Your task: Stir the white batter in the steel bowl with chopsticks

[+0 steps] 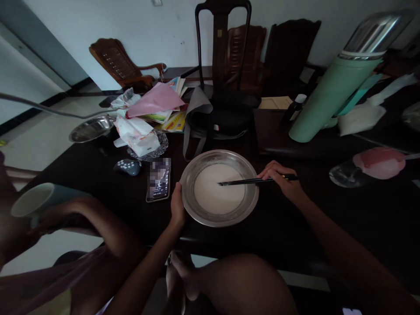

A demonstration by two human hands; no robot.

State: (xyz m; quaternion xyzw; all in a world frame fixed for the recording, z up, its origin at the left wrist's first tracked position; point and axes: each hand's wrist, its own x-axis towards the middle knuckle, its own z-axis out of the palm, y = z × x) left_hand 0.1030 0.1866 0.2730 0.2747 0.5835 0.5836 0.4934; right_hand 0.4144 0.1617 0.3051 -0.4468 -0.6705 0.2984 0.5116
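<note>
A steel bowl [219, 221] of pale, milky liquid [218, 199] rests on the dark table in front of me. My left hand [177, 205] is closed on the bowl's left rim, the thumb at its top edge. In my right hand [281, 178], closed over the bowl's right side, is a pair of dark chopsticks [244, 180]. Their tips reach into the liquid near the middle of the bowl. Just left of my left hand lies a phone [159, 181] with its screen lit and partly blurred out.
At left, another person's hand holds a pale cup [46, 199]. Beyond the phone are a grey mouse-like object [127, 166], a glass dish [163, 142] and a second steel bowl [88, 130]. A black bag [226, 118], green thermos [331, 100] and pink-topped bottle [370, 166] stand behind and right.
</note>
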